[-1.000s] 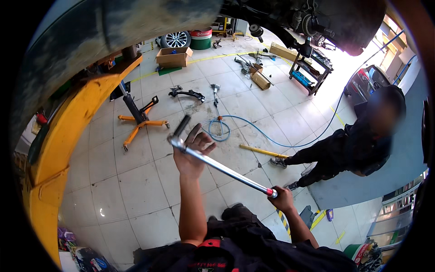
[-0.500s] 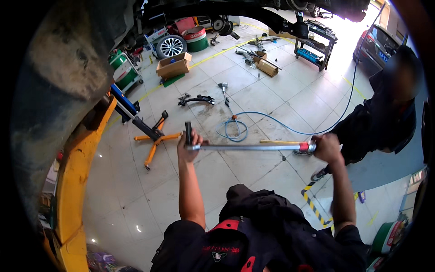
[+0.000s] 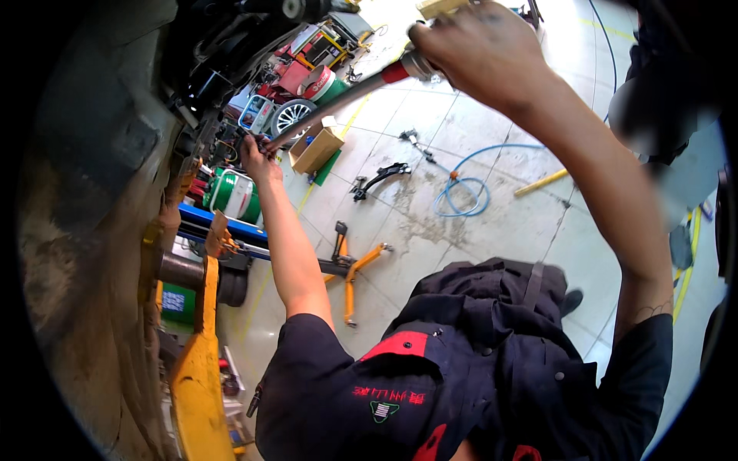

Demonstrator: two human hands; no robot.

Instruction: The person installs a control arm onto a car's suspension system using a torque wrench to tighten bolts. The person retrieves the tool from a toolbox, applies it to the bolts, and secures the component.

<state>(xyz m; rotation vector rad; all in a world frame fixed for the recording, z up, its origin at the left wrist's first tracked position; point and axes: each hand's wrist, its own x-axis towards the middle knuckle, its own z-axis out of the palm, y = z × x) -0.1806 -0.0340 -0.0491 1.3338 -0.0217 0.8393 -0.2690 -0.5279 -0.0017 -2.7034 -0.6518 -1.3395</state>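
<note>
I hold a long metal wrench with a red band near its handle, raised overhead. My right hand is closed around the handle end at the top of the view. My left hand grips the wrench's head end, up against the dark underside of a lifted car. Both arms are stretched upward. Whether the wrench head sits on a bolt is hidden.
A yellow lift arm runs along the lower left. On the tiled floor below lie an orange stand, a coiled blue hose, a cardboard box, a green drum and a wheel. Another person in dark clothes crouches at the right.
Both hands have lifted the wrench from chest height up to the car's underside. My view has tilted upward and left, and the left hand now sits at the car.
</note>
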